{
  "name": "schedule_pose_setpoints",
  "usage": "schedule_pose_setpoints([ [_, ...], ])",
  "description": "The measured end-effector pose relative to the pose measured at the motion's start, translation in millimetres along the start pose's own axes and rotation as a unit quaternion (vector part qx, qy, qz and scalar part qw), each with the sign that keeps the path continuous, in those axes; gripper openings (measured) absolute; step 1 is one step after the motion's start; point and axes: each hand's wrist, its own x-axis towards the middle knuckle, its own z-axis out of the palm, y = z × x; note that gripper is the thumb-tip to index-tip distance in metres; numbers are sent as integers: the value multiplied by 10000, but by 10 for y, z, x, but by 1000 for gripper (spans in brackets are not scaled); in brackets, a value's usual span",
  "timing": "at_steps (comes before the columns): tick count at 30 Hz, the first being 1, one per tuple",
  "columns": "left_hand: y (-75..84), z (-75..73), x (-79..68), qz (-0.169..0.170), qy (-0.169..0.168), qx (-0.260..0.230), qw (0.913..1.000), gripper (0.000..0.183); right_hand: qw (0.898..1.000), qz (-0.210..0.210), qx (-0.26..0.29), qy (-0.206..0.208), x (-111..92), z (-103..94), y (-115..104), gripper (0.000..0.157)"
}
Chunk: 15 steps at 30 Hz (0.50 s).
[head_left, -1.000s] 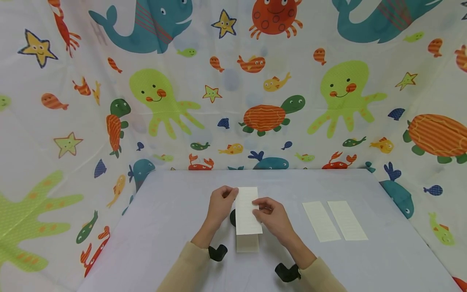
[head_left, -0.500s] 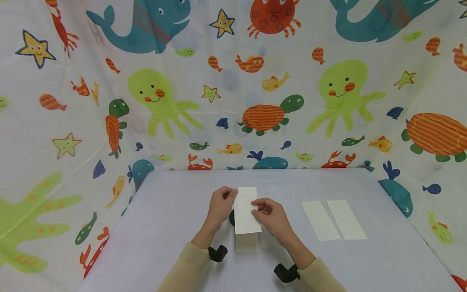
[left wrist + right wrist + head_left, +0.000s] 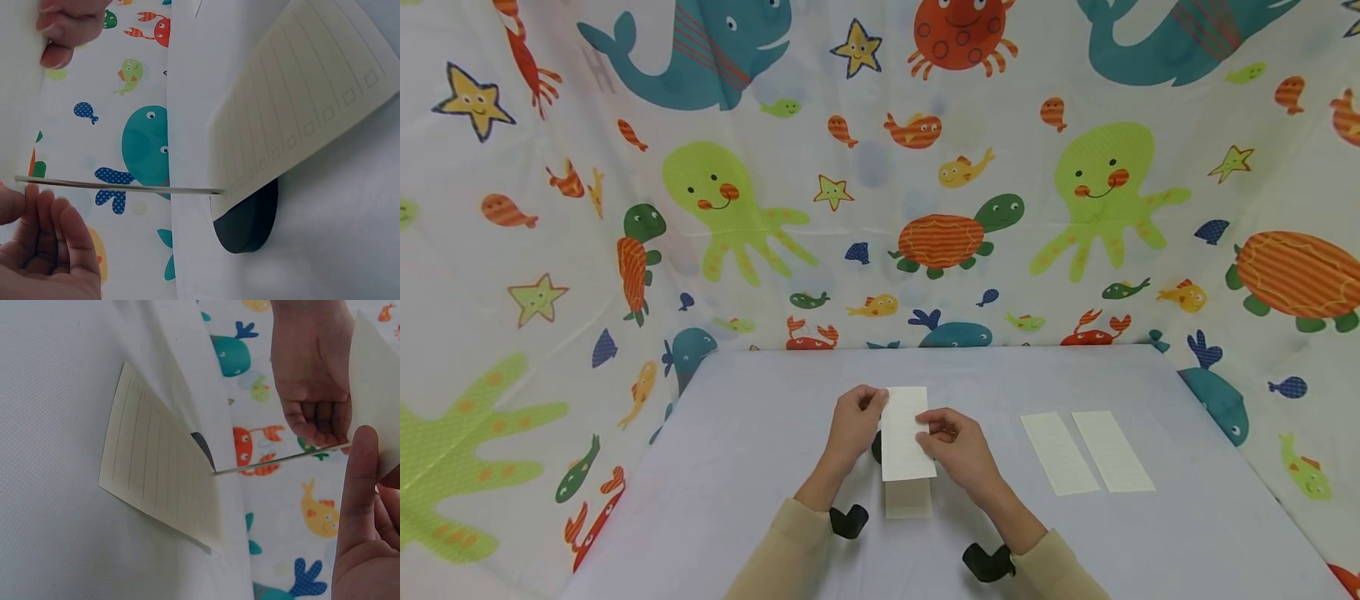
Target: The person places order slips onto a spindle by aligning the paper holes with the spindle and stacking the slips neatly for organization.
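Observation:
A cream note sheet (image 3: 904,437) is pinched between both hands over the middle of the table. My left hand (image 3: 852,421) grips its far left corner, while the right hand (image 3: 957,440) pinches its right edge with thumb and fingers. Below it lies a lower sheet (image 3: 294,112), printed with lines and small checkboxes and tilted up against a rounded black object (image 3: 250,222). A thin cream piece, seen edge-on (image 3: 119,185), spans between the lower sheet and the hands. In the right wrist view, the thumb lies along the held sheet (image 3: 378,394).
Two more cream lined sheets, a left one (image 3: 1058,454) and a right one (image 3: 1112,452), lie side by side on the white table (image 3: 737,467), right of the hands. A cloth with sea-animal prints (image 3: 880,183) hangs behind the table. Both wrists wear black mounts (image 3: 988,562).

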Motion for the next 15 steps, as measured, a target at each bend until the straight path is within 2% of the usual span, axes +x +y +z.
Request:
schedule_pose_setpoints([
  [4,-47,14,12,43,5,41,10000,23,10000,-11,0,-24,-2,-4,20,23],
  [10,-202,51,-6,-84,19,270,9996,21,9999,70,-111,-92,-4,10,105,20],
  [15,-262,83,-8,-104,-61,309,9994,20,9996,108,-249,-55,-7,24,167,19],
])
